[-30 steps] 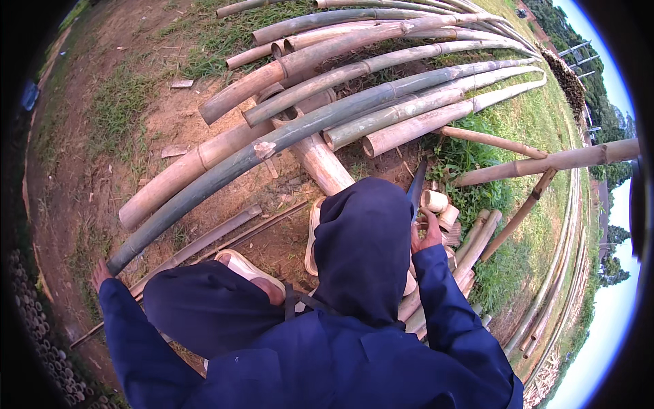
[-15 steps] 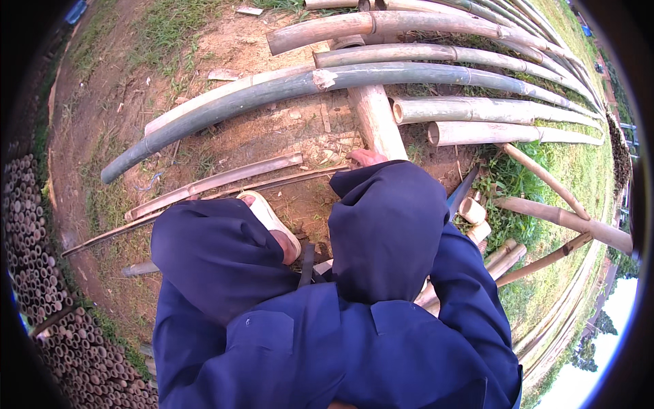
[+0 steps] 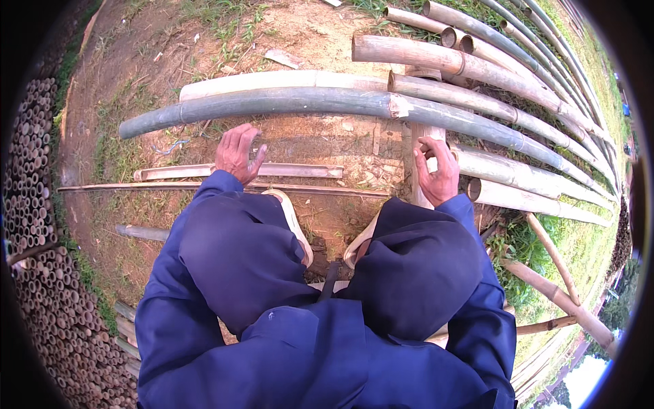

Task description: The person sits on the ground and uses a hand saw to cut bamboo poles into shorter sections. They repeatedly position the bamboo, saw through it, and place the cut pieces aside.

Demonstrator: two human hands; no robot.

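My left hand (image 3: 236, 154), its fingers stretched, is over the split bamboo piece (image 3: 300, 170) and below the long grey-green bamboo pole (image 3: 272, 101). I see nothing in it. My right hand (image 3: 439, 174) is raised near a pale support log (image 3: 417, 180), fingers bent and thumb apart, with nothing visible between them. The grey-green pole lies across this log, a pale torn patch on its side. A thin bamboo strip (image 3: 327, 191) lies on the ground just in front of my knees.
Several bamboo poles (image 3: 504, 112) fan out to the right. A pale pole (image 3: 272, 83) lies behind the grey-green one. Stacked cut bamboo (image 3: 61, 307) stands at the far left. Leaning poles (image 3: 565, 300) form a prop at the right, by green weeds (image 3: 514, 249).
Both hands now show raised in front of my knees; before, only one hand showed, low by the log. The view has shifted, and a bluish blade-like thing by my right knee is out of sight.
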